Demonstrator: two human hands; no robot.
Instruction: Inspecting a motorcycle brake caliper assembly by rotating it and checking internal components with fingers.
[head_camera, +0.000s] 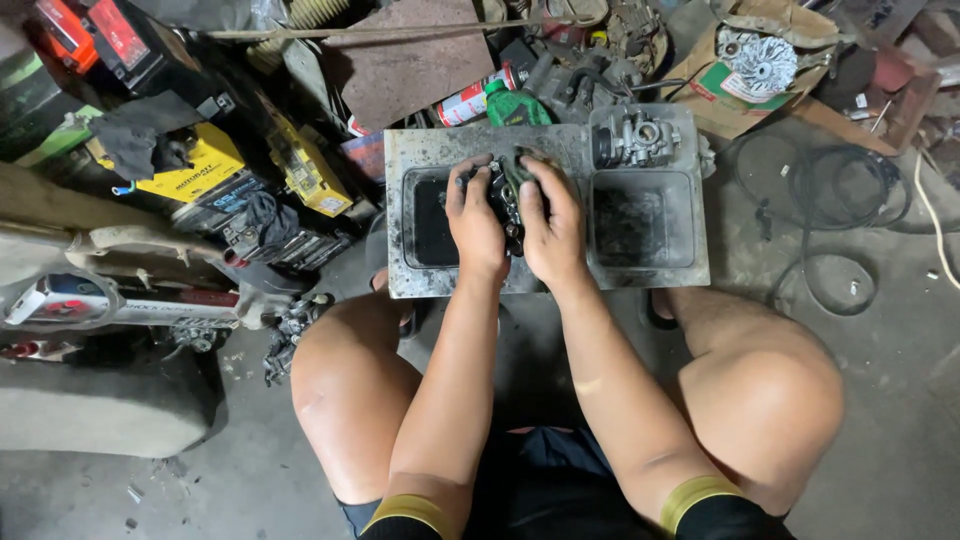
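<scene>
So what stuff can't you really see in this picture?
- Dark metal part, head view: mostly covered by the left hand and right hand, so its shape is unclear.
- Left basin of the grey tray: its contents are too dark to see.
- Black cable on the floor: ends lost in clutter.

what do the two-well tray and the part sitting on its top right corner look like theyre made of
Tray: probably sheet metal, dull grey with a grimy, stained matte surface and pressed square wells; moulded plastic can't be ruled out. Carburetor-like part: likely cast metal, bare silvery grey with bright glints on its edges and fittings.
</scene>
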